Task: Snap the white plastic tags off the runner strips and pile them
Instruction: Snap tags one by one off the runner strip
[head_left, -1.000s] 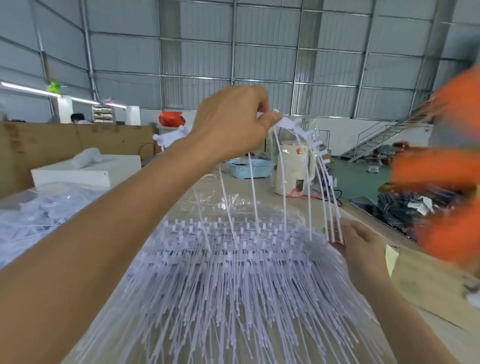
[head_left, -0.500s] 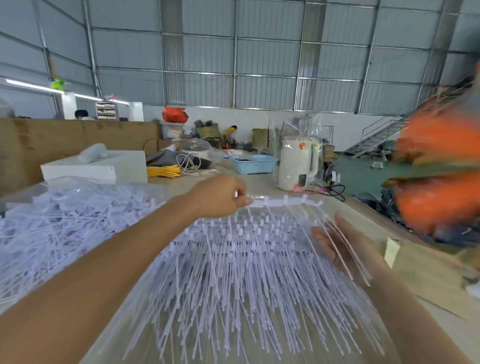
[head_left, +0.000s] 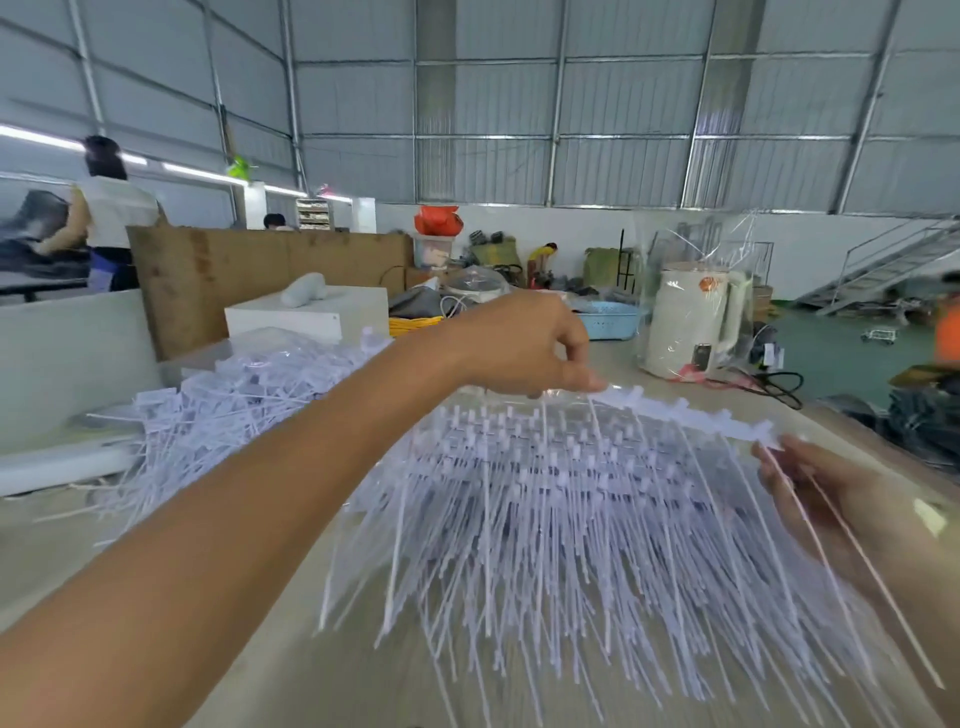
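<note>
The runner (head_left: 685, 415), a white strip with tags hanging from it, now lies low and nearly flat over the big heap of tags (head_left: 571, 519) on the surface (head_left: 260, 649). A second ago it was held high, well above the heap, with its thin tag stems dangling down; half a second ago it had already dropped close to the heap. Now it stretches from the left hand (head_left: 524, 348) across to the right hand (head_left: 831, 493).

The left grip pinches the runner's near end between thumb and fingers, the rest of the fingers curled. The right hand lies at the far end with its fingers fairly straight under a few loose stems (head_left: 831, 545); whether it actually clamps the runner I cannot tell, because blur and the stems hide the fingertips.

Judging by this, the strip has been brought down onto the pile and the tags on it are not yet snapped off. The next move probably calls for a twist or pull along the runner.

A second, looser heap of tags (head_left: 223, 410) lies to the left. Beyond are a white kettle (head_left: 691, 322) in clear wrap and a blue basket (head_left: 608, 319).
</note>
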